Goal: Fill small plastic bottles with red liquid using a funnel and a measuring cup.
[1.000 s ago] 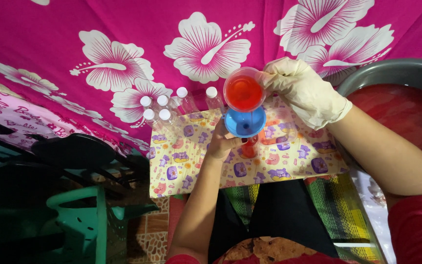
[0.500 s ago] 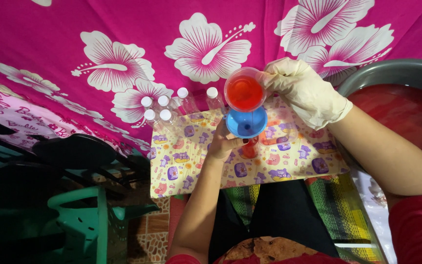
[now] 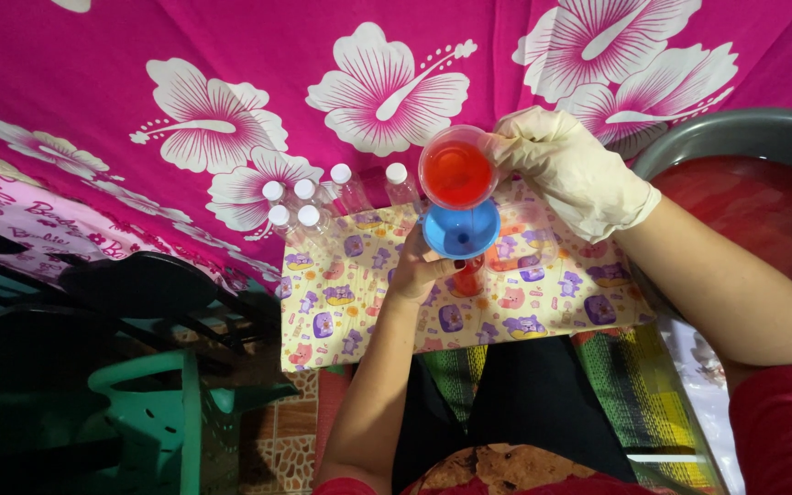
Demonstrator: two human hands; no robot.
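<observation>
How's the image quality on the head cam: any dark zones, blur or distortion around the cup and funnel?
Head view: cup, blue funnel and gloved right hand are evenly lit and sharp; lower left corner falls into deep shadow; wide-angle lens stretches the forearms toward the frame edges.

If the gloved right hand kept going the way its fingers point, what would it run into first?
The right hand points leftward, gripping a cup of red liquid above the blue funnel. Beyond the cup, the first things look to be the white-capped bottles, though depth is hard to judge here.
</observation>
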